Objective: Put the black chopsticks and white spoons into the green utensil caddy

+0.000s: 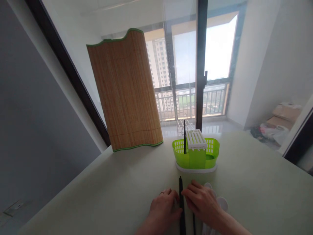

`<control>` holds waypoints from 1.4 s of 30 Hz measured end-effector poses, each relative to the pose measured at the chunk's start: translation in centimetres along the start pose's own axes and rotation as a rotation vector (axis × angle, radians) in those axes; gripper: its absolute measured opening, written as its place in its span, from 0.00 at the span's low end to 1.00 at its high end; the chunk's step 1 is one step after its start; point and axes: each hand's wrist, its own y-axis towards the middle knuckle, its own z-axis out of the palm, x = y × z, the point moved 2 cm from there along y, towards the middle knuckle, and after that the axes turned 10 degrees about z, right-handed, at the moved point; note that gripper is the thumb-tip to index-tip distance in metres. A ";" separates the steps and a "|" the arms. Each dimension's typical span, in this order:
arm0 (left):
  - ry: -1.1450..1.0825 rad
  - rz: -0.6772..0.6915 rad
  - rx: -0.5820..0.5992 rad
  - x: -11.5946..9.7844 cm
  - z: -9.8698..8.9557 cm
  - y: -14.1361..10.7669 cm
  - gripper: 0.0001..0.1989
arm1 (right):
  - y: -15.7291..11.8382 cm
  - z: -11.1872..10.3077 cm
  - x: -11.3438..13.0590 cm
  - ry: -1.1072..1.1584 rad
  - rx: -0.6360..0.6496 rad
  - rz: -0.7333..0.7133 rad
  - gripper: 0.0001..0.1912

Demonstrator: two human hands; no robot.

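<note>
Nearest the camera, black sticks (181, 209) lie lengthwise on the pale table (132, 182), between the person's two hands. Left of them, the left hand (164, 207) has curled fingers and thumb against their side; the right hand (201, 199) touches them from the other side with its fingertips. Whether either hand is actually closed around them cannot be told. One thinner dark stick (194, 223) lies under the right hand, and white round-ended pieces (222, 203) show just beyond and beside it, partly covered.

Past the hands stands a bright green basket (181, 160) on a white base (195, 170), with a slotted white top (196, 138) over its middle section. Thin black chopsticks (185, 137) stand upright in its left part. Farther left, a green-edged bamboo mat (127, 94) stands curved on the table.

Behind the table are a dark-framed glass door (201, 65), a balcony railing (215, 99) and a tall building (160, 62); cardboard boxes (287, 112) sit at right.
</note>
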 end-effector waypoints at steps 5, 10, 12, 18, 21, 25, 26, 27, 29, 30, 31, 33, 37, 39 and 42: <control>0.123 -0.051 -0.042 -1.4 -0.1 1.0 0.14 | -0.3 0.9 -0.1 -0.044 0.103 0.004 0.07; 0.207 -0.119 -0.014 -1.4 -0.5 1.9 0.15 | -0.2 1.1 -0.1 -0.081 0.089 -0.014 0.02; 0.238 -0.171 -0.007 -0.7 -0.8 2.0 0.17 | -0.1 1.0 -0.2 -0.113 0.068 -0.006 0.05; 0.195 -0.162 -0.126 1.6 -2.7 1.6 0.12 | 0.0 1.2 -0.3 -0.022 0.042 0.070 0.02; -0.081 -0.017 -0.263 1.1 -4.3 1.4 0.08 | -0.1 1.5 0.1 0.119 0.049 0.130 0.13; -0.586 0.071 -0.396 -0.8 -5.5 1.3 0.13 | 0.0 1.4 0.9 0.269 0.101 0.183 0.26; -0.663 0.081 -0.422 -1.3 -5.6 1.3 0.13 | 0.0 1.4 1.0 0.307 0.106 0.188 0.26; -0.712 0.094 -0.441 -1.8 -5.5 1.3 0.13 | 0.1 1.3 1.1 0.342 0.103 0.186 0.23; -0.764 0.120 -0.456 -2.4 -5.1 1.3 0.12 | 0.3 1.5 1.1 0.388 0.077 0.181 0.12; -0.786 0.129 -0.454 -2.5 -4.9 1.4 0.11 | 0.3 1.6 1.0 0.401 0.058 0.177 0.06; -0.814 0.136 -0.449 -2.5 -4.7 1.4 0.11 | 0.3 1.8 0.9 0.413 0.040 0.169 0.02; -0.885 0.147 -0.438 -2.3 -4.2 1.3 0.10 | 0.3 2.2 0.6 0.426 0.015 0.152 0.06; -0.989 0.180 -0.382 -1.3 -4.0 1.0 0.11 | 0.2 2.8 0.4 0.393 0.042 0.107 0.03; -0.966 0.197 -0.385 -1.0 -5.0 0.7 0.10 | 0.2 2.7 0.4 0.348 0.054 0.093 0.06; -0.868 0.213 -0.516 -0.7 -8.7 0.6 0.09 | 0.2 2.1 0.2 0.304 0.034 0.102 0.12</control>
